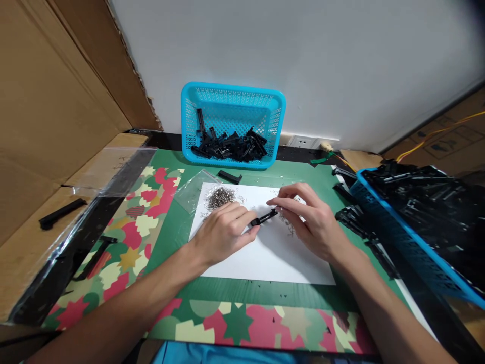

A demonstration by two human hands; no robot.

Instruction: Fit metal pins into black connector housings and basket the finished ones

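Note:
Between the thumb and fingers of my left hand (223, 230) is a slim black plastic part (266, 217), tilted up to the right over a sheet of white paper (261, 260). My right hand (308, 215) is at the part's far end, thumb and fingertips drawn together. Whatever those fingertips hold is too small to make out. Left of centre on the paper lies a heap of tiny metal pieces (220, 197), like small springs or pins. More tiny metal pieces (290, 227) are scattered under my right hand.
A blue basket (233, 164) of black parts stands against the wall. On the right, another blue basket (417, 240) is heaped with them, beside loose parts (350, 220). A single black part (230, 177) lies behind the paper. Cardboard (49, 76) walls the left side.

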